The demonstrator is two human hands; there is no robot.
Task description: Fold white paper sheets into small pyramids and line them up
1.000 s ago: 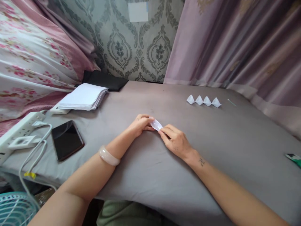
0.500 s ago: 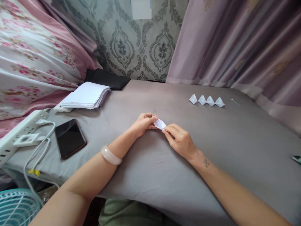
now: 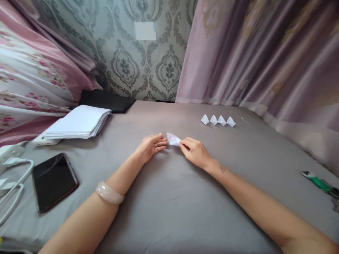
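Note:
A small folded white paper boat [image 3: 173, 139] is held just above the grey cloth, its left end slightly blurred. My right hand [image 3: 195, 151] pinches its right end between thumb and fingertips. My left hand [image 3: 153, 146] lies beside the other end with its fingers stretched out, apart from the paper or barely touching it. Several similar white paper boats [image 3: 221, 120] stand in a row farther back on the right.
A stack of white paper [image 3: 79, 121] lies at the left, in front of a black folder [image 3: 106, 101]. Nearer are a phone [image 3: 55, 181] and white cables [image 3: 19, 190]. A green-handled tool [image 3: 317, 181] sits at the far right, and a thin white stick [image 3: 245, 120] beyond the boats.
My left hand has loosened from the paper boat and opened; my right hand keeps its pinch. The view has swung up and to the right, bringing in the green-handled tool.

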